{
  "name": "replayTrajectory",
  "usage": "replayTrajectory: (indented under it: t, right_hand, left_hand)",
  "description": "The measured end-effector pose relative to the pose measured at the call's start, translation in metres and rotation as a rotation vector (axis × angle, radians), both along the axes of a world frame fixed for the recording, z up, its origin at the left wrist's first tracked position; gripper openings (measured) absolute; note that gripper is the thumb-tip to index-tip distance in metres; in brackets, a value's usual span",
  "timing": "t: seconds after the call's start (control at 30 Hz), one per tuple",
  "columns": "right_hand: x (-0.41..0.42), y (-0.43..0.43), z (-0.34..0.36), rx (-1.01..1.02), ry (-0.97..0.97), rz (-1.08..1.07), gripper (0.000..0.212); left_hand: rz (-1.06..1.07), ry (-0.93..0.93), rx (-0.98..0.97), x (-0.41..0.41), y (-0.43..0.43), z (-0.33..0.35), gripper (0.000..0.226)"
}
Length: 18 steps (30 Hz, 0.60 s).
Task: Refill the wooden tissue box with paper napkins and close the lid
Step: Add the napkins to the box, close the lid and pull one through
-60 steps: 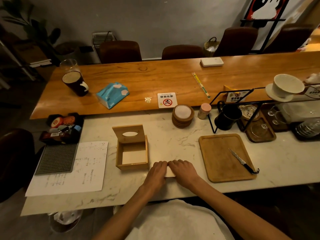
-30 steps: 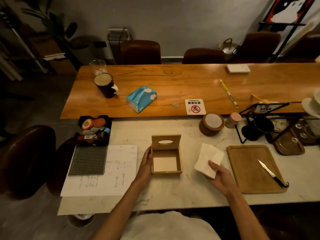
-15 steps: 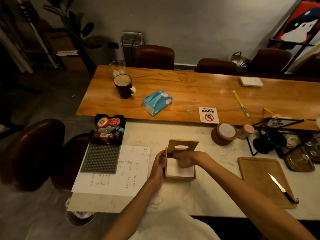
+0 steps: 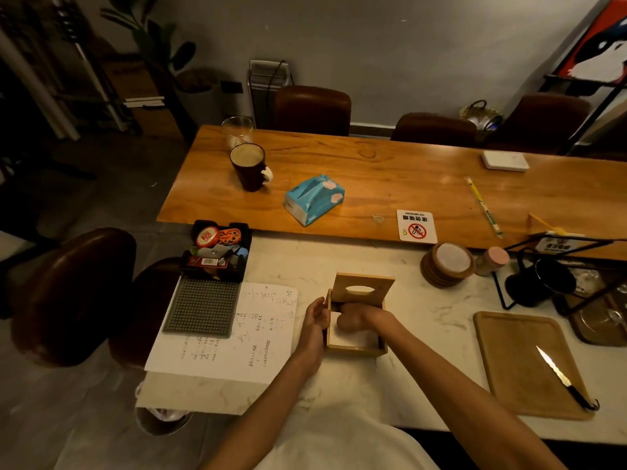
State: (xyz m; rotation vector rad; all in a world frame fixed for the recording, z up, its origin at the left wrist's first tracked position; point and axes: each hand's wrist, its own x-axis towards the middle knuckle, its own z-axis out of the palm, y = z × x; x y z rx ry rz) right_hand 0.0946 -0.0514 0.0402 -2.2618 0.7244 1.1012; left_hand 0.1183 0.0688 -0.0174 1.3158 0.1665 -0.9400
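The wooden tissue box point(image 4: 355, 350) stands on the white marble counter just in front of me. Its lid point(image 4: 363, 288), with an oval slot, is tipped up at the far side. A stack of white paper napkins point(image 4: 358, 338) lies inside the box. My right hand point(image 4: 351, 318) reaches into the box from the right, fingers curled down on the napkins. My left hand point(image 4: 314, 325) grips the box's left wall from outside.
A handwritten sheet point(image 4: 230, 334) and a grey mat point(image 4: 203, 307) lie left of the box, with a black tray of small items point(image 4: 217, 247) behind them. To the right are stacked coasters point(image 4: 447, 264), a wire rack point(image 4: 549, 276), and a wooden board point(image 4: 515, 361) bearing a knife point(image 4: 563, 378).
My right hand carried the napkins from the counter into the box and now rests lower on them. My left hand took hold of the box's left side. The view shifted left.
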Motion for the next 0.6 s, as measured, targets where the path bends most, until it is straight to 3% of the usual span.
replayTrajectory:
  t: [0.1, 0.27, 0.6]
  right_hand:
    - [-0.005, 0.004, -0.003, -0.004, -0.067, -0.016, 0.041]
    - [-0.010, 0.003, 0.001, 0.006, -0.131, 0.044, 0.062]
    - [-0.020, 0.004, 0.005, -0.051, -0.188, 0.023, 0.049]
  left_hand:
    - [0.007, -0.005, 0.018, 0.000, 0.001, 0.000, 0.034]
    - [-0.028, -0.014, 0.028, 0.002, 0.003, 0.001, 0.037]
    - [-0.114, -0.173, 0.037, 0.000, 0.004, 0.003, 0.037]
